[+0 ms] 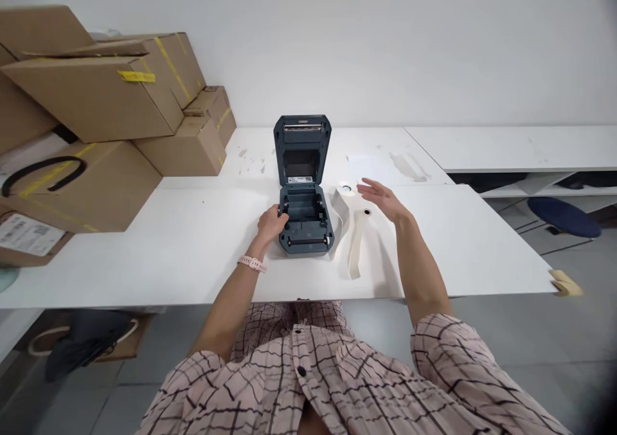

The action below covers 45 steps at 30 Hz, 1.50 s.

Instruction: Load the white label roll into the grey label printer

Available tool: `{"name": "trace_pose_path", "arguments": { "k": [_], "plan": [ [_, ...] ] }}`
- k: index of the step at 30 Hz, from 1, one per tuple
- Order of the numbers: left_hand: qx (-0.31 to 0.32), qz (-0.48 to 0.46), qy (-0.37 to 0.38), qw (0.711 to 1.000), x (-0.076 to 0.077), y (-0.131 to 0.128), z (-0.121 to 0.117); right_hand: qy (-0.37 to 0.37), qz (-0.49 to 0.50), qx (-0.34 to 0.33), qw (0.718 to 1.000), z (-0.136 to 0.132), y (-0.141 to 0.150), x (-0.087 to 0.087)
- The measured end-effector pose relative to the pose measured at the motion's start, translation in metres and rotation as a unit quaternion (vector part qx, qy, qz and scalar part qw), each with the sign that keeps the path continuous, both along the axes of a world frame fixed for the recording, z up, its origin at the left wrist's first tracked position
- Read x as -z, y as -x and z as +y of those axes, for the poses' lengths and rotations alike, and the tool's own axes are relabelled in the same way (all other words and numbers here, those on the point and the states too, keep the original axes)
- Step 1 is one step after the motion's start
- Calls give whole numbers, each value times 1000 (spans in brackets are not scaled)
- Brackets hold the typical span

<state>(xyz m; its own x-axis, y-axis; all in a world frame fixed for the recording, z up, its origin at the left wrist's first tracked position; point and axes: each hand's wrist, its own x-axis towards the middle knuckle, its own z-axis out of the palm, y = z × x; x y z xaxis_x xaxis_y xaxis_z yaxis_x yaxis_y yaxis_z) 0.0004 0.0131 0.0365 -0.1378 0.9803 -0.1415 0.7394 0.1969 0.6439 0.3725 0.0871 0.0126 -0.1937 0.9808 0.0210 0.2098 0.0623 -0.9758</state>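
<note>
Wall [385, 49] and tabletop [457, 242], both white, were the largest things in front of me. The tabletop reached back to the wall, and its near edge ran close to the person's body. Brown cartons [110, 97] were stacked far to the left, well apart from the hands, so I think they did not disturb the elbows.

The dark printer [306, 230] was on the tabletop, between the cartons and the right hand [383, 198], and nearer to this hand. Its lid [303, 139] stood upright at the back, apart from the wall, probably so that the inside could be reached from above.

The left hand [272, 224] had its grip closed on the left side of the printer, with the thumb over the rim, it seems to steady the body. The grip of the right hand was open, the fingers nearly straight, and I saw nothing held in it.

Next to this hand lay the white roll [347, 195] and the smaller roll [367, 213], within easy reach. One pale strip [355, 255] stretched toward the near edge, but ended before it. Whether the fingers touched the white roll, I could not tell.
</note>
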Motion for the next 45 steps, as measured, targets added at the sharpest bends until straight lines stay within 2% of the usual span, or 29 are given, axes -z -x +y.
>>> {"name": "trace_pose_path", "arguments": {
  "k": [4, 6, 7, 9, 11, 14, 16, 17, 20, 22, 24, 26, 28, 32, 35, 38, 41, 45],
  "plan": [
    [-4, 4, -2, 1000, 1, -1, 1, 43, 27, -26, 998, -42, -16, 25],
    [-6, 1, -7, 1000, 2, -1, 1, 56, 17, -35, 998, -57, -10, 26],
    [-8, -4, -9, 1000, 2, -2, 0, 51, 17, -41, 998, -63, -4, 20],
    [-13, -16, -10, 1000, 2, -2, -1, 18, 36, -75, 996, -69, 11, -2],
    [-17, -27, -11, 999, 3, -3, -1, -42, 50, -142, 988, -71, 33, -35],
    [-24, -28, -17, 999, 4, -3, 0, -149, -42, -218, 964, -63, 84, -79],
    [-30, -32, -23, 999, 7, -3, 1, -202, -188, -221, 936, -52, 126, -91],
    [-32, -41, -26, 998, 9, -2, 1, -210, -280, -218, 911, -46, 147, -91],
    [-39, -101, -39, 993, 17, -1, 2, -198, -502, -221, 813, -32, 194, -79],
    [-47, -146, -53, 987, 22, 0, 2, -185, -570, -240, 764, -27, 208, -71],
    [-59, -187, -67, 978, 28, 0, 3, -184, -582, -257, 749, -26, 209, -66],
    [-73, -226, -67, 969, 33, -1, 5, -195, -553, -263, 766, -29, 201, -65],
    [-85, -263, -59, 959, 37, -2, 5, -218, -497, -257, 799, -38, 188, -64],
    [-107, -356, -44, 927, 37, -8, 2, -281, -389, -229, 847, -77, 163, -50],
    [-102, -443, -25, 890, 33, -11, -1, -315, -351, -189, 861, -113, 156, -32],
    [-95, -479, -14, 873, 32, -12, -3, -332, -336, -140, 870, -138, 157, -17],
    [-96, -492, -11, 865, 33, -12, -2, -326, -330, -115, 878, -147, 162, -9],
    [-106, -502, -8, 858, 32, -13, -2, -311, -321, -111, 888, -149, 164, -9]
  ]
}}
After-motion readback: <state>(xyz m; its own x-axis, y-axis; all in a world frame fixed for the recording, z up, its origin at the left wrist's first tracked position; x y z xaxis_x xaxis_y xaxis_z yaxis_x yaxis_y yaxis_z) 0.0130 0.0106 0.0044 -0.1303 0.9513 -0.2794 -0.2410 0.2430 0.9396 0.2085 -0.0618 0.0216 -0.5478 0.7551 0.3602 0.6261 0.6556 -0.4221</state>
